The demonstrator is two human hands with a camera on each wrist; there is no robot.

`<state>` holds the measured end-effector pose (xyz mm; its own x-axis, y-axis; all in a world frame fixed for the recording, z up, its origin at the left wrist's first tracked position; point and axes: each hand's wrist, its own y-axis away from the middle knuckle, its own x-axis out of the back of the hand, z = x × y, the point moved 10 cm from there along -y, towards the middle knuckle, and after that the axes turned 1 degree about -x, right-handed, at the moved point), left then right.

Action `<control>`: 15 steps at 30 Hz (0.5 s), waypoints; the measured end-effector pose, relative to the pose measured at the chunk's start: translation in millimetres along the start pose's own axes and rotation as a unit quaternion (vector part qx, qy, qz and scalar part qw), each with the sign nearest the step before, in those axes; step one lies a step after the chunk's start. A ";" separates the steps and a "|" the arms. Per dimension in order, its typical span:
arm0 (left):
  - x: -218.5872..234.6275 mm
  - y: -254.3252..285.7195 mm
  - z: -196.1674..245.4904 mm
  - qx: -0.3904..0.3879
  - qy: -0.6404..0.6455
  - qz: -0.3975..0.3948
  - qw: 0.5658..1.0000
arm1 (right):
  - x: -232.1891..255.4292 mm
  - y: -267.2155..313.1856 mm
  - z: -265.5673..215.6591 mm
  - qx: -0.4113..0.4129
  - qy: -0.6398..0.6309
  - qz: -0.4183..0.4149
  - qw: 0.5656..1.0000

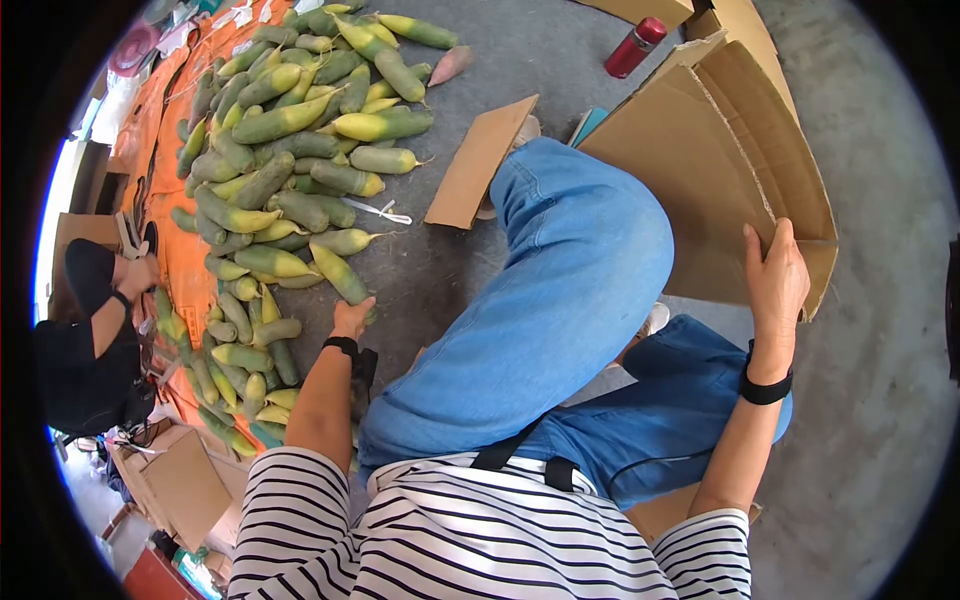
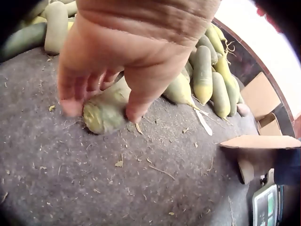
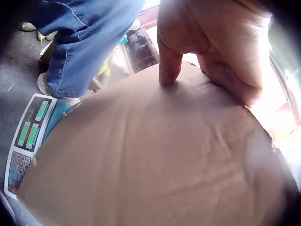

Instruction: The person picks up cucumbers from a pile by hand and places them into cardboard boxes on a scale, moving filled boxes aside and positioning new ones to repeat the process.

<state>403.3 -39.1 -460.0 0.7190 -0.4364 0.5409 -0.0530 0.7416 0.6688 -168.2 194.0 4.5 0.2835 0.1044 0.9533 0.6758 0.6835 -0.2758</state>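
A green radish [image 1: 338, 273] lies at the near edge of a big pile of green radishes [image 1: 285, 125] on the grey floor. My left hand [image 1: 350, 318] grips its end. In the left wrist view the thumb and fingers sit on either side of the radish's blunt end [image 2: 104, 113], close over the floor. To the right stands an opened cardboard box [image 1: 680, 170]. My right hand [image 1: 778, 280] pinches the box's upper edge, as the right wrist view shows with the thumb over the cardboard panel [image 3: 141, 150]; parts of the other fingers are hidden.
A digital scale [image 3: 28, 136] stands beside the box. A small cardboard flap [image 1: 480, 165] sticks up by my knee. A red flask [image 1: 636, 47] lies behind the box. At the left, another person [image 1: 100, 310] is beside an orange tarp [image 1: 165, 190].
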 end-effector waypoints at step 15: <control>-25.3 134.9 150.0 -0.026 0.273 -0.308 0.911 | 1.0 4.2 6.1 0.025 -0.044 0.052 0.997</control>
<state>274.0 -4.4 -306.9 0.8396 -0.4696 -0.2730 0.4997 0.4710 0.7269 -169.3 201.4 5.0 0.2881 0.2370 0.9278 0.6106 0.7008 -0.3687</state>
